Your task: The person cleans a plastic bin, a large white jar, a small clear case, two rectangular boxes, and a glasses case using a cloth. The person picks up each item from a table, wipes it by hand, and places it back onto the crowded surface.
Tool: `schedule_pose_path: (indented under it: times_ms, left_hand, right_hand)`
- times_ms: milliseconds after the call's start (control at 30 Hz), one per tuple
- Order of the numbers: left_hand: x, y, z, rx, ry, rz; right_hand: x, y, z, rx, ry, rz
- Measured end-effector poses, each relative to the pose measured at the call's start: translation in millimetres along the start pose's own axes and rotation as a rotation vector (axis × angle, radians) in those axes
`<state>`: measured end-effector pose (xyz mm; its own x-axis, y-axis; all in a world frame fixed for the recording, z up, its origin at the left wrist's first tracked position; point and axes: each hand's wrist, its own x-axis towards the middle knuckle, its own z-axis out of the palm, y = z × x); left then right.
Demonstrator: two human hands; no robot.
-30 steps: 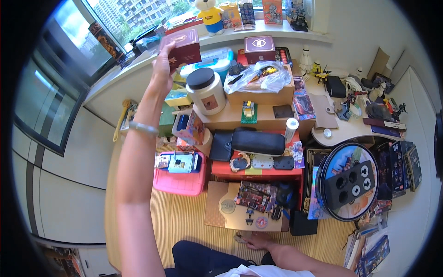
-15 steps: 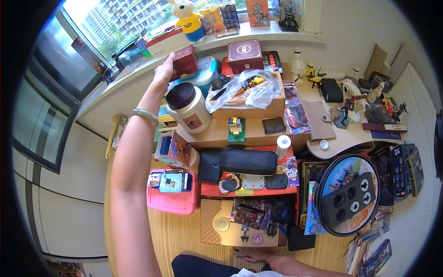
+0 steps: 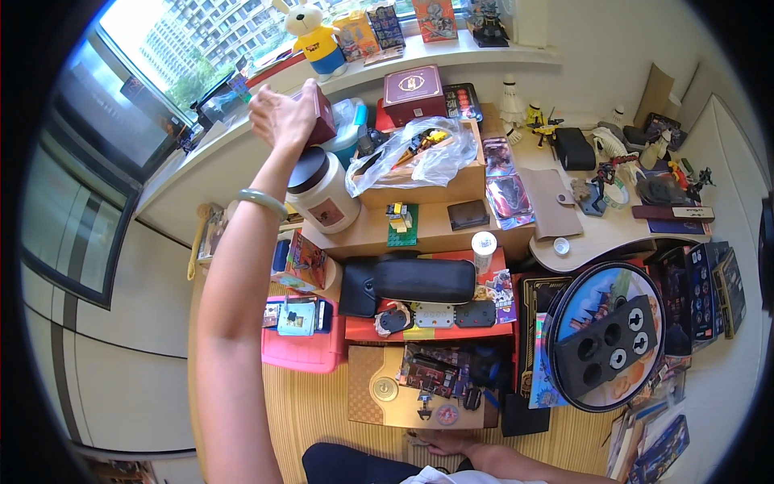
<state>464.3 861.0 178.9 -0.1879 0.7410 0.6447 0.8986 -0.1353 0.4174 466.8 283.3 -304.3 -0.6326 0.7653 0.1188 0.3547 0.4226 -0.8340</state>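
My left arm, with a pale green bangle [image 3: 263, 203] on the wrist, reaches far forward toward the windowsill. Its hand [image 3: 282, 117] has spread fingers and sits against the left side of a small maroon box [image 3: 322, 118]; the hand covers part of that box. Just below the hand stands a white jar [image 3: 326, 198] with a dark lid. To the right of the small box is a clear bin with a teal edge [image 3: 348, 129]. My right hand [image 3: 442, 442] lies low on the wooden table by the gold-and-brown case [image 3: 371, 407]; its fingers are hard to make out.
A larger maroon box [image 3: 414, 91] stands behind a cardboard box holding a clear plastic bag [image 3: 443, 161]. A plush rabbit [image 3: 322, 50] sits on the sill. A black glasses-type case [image 3: 426, 280], pink container [image 3: 302, 351] and round tin [image 3: 609, 290] fill the nearer area.
My left hand's fingers have spread apart, and the hand has shifted left across the small maroon box's side. The whole view has moved slightly. My right hand stays low on the table.
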Motion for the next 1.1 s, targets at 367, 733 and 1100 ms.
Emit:
schedule_pose_path:
  times_ms: [367,733,1100]
  left_hand:
    - [-70.1,126.5,32.9,0.096,-0.689,0.073]
    - [-45.6,112.5,-55.9,-0.477,-0.642,0.136]
    - [-287.5,-173.3,-384.4,-0.683,-0.531,-0.005]
  right_hand:
    - [-1.2,11.2,19.2,0.615,-0.263,0.346]
    - [7.1,-7.4,-11.2,-0.042,-0.123,0.143]
    - [4.6,-37.0,-11.8,-0.466,-0.084,0.066]
